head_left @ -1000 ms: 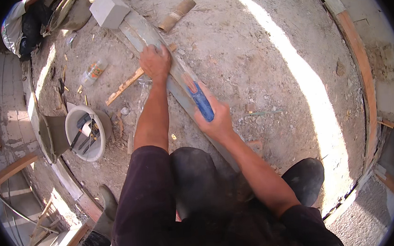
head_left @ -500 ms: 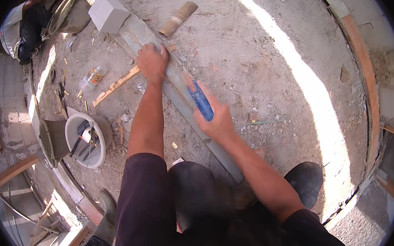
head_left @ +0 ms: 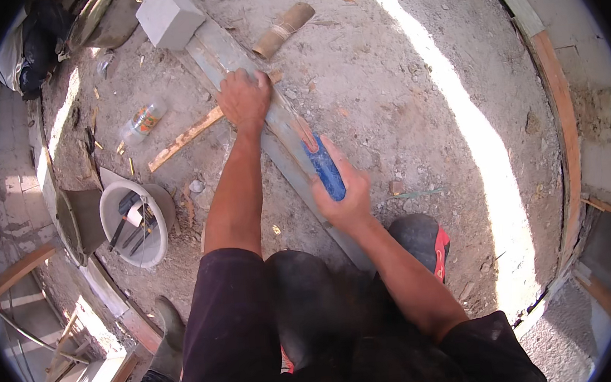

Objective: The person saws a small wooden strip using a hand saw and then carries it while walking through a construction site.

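A long grey board (head_left: pixel 293 169) runs slantwise from the far left towards my knees, with a narrower strip along its left side. My left hand (head_left: pixel 244 101) is closed over the board's upper part, its fingers curled at the surface. Nearer to me, my right hand (head_left: pixel 348 200) is wrapped round the blue handle of a hand tool (head_left: pixel 326 169). That tool lies along the board; its working end is narrow and reddish, and its exact kind is unclear. At the board's far end sits a pale block (head_left: pixel 169 21).
Left of the board are a thin wooden strip (head_left: pixel 185 137), a plastic bottle (head_left: pixel 143 121) and a white bucket of tools (head_left: pixel 166 215). A brown tube (head_left: pixel 284 29) lies beyond on the dusty ground. Another person's boot (head_left: pixel 168 338) stands at the lower left.
My right hand and the blue-handled tool have slid along the board towards me. My left hand stays on the board. My right boot has shifted inward, now showing a red part.
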The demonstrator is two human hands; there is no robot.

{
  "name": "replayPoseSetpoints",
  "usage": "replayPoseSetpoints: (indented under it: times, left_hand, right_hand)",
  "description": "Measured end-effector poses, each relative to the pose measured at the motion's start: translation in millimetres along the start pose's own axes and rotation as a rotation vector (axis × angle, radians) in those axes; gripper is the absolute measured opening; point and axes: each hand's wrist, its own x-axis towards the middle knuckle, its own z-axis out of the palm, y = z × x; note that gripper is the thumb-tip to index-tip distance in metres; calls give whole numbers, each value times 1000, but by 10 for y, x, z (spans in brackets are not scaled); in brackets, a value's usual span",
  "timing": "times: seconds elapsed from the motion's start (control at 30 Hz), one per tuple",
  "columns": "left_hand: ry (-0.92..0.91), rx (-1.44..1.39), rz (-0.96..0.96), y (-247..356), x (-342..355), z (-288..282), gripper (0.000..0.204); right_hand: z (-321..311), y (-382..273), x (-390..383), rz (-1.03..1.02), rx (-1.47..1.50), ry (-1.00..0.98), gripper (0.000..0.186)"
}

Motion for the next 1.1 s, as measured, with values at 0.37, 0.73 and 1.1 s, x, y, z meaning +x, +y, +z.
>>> replayPoseSetpoints:
  times: [0.37, 0.73, 1.1]
  left_hand:
    - [-89, 79, -4, 35, -3, 76, 24]
    - [-29, 62, -3, 110, -15, 169, 15]
    - [-39, 65, -3, 145, -19, 129, 17]
  right_hand:
    - [-148, 165, 26, -100, -42, -27, 69]
    - [-212, 229, 19, -53, 36, -78, 74]
    - [-259, 112, 274, 9, 30, -124, 71]
